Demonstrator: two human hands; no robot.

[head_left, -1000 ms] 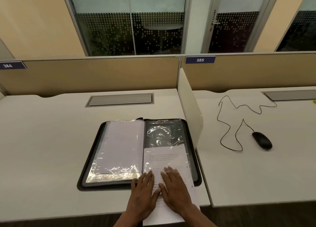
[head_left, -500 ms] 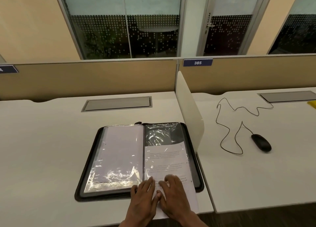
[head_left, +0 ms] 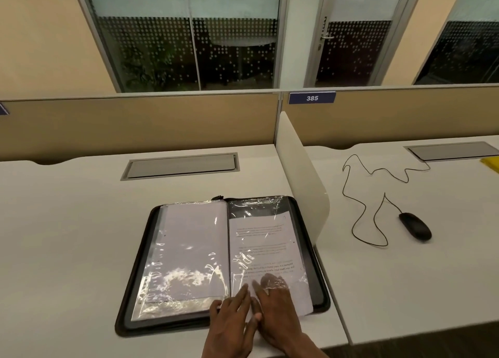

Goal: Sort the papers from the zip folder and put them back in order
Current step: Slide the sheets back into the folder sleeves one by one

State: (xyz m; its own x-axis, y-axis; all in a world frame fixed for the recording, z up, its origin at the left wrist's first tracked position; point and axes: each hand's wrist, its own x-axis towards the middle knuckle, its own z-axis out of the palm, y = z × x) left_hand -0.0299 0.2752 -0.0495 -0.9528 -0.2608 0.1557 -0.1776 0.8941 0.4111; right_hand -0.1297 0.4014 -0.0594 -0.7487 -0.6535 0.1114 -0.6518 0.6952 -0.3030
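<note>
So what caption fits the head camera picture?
Two hands slide a printed page into an open zip folder.

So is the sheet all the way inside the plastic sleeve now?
No, the top of the printed sheet stops short of the far end of the right-hand plastic sleeve, and its near edge hangs over the zip folder rim.

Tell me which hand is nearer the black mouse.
Right. The right hand rests on the printed sheet, on the folder's side toward the mouse; the left hand lies beside it, farther from the mouse.
</note>
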